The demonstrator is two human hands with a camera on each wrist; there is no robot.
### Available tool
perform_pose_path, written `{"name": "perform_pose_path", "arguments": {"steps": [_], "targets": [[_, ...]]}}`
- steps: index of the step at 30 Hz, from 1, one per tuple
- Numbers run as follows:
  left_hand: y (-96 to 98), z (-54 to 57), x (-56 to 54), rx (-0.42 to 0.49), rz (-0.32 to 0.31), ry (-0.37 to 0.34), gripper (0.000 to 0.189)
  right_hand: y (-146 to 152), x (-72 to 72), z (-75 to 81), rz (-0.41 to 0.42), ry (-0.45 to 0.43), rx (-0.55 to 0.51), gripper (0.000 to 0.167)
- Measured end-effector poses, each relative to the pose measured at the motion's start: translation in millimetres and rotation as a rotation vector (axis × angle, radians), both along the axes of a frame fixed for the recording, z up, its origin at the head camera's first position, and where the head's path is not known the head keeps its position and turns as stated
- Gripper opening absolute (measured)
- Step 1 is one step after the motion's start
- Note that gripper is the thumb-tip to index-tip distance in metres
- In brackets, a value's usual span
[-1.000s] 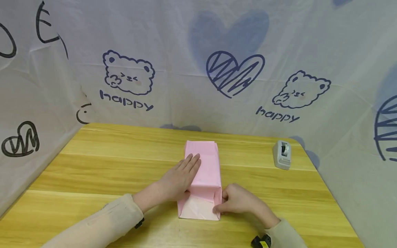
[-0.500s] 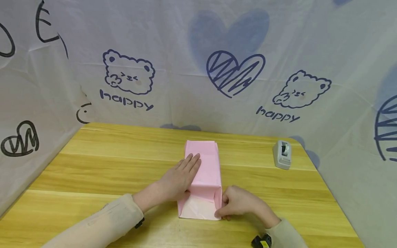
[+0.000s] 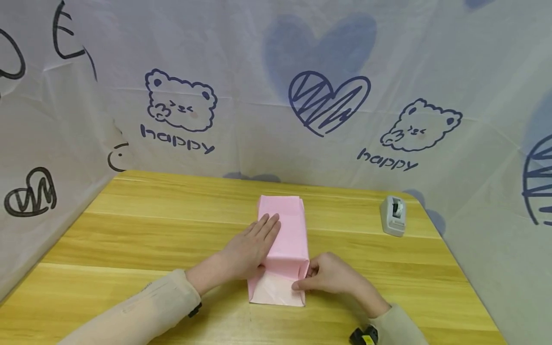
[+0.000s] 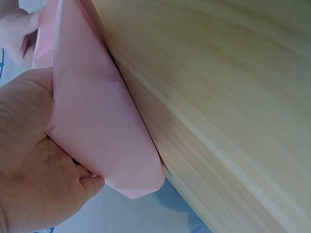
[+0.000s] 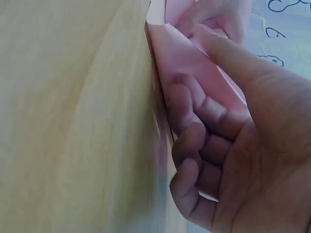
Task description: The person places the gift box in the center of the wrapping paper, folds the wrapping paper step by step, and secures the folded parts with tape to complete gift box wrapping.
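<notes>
A long box-shaped package wrapped in pink paper (image 3: 293,235) lies on the table, its near end unsealed. From that end a paper flap (image 3: 276,291) with a paler inner face spreads toward me. My left hand (image 3: 246,251) rests on the package top with straight fingers, its thumb at the near edge. At the right near corner my right hand (image 3: 332,275) pinches the side fold of the pink paper (image 5: 184,53), thumb inside and curled fingers outside. In the left wrist view the package's smooth side (image 4: 97,111) shows beside the left palm.
A grey tape dispenser (image 3: 393,215) stands at the back right of the wooden table (image 3: 172,215). Behind the table hangs a white cloth (image 3: 250,120) printed with bears and hearts. Another cloth wall (image 3: 26,129) borders the left side.
My right thumb slid toward the near corner, then came back up and inward along the fold. The flap's right edge leans slightly further in. My left hand stays put.
</notes>
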State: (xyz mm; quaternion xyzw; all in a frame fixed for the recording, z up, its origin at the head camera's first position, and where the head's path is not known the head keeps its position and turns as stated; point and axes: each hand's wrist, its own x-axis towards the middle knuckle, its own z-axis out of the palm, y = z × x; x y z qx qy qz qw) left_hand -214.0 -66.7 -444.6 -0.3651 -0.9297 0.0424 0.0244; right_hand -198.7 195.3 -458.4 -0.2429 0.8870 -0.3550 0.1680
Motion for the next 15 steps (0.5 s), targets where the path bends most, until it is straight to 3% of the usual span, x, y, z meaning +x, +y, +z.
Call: {"name": "perform_pose_path", "arguments": {"steps": [7,15], "targets": [[1.4,-0.4,0.1,-0.006,-0.006,0.009,0.102,-6.1,1.5,4.7,-0.152,0.164,0.082,0.037],[1.8,-2.5,0.0,0.001,0.004,0.005,0.103,-14.7,3.2,4.4,-0.203,0.240,0.191,0.023]]}}
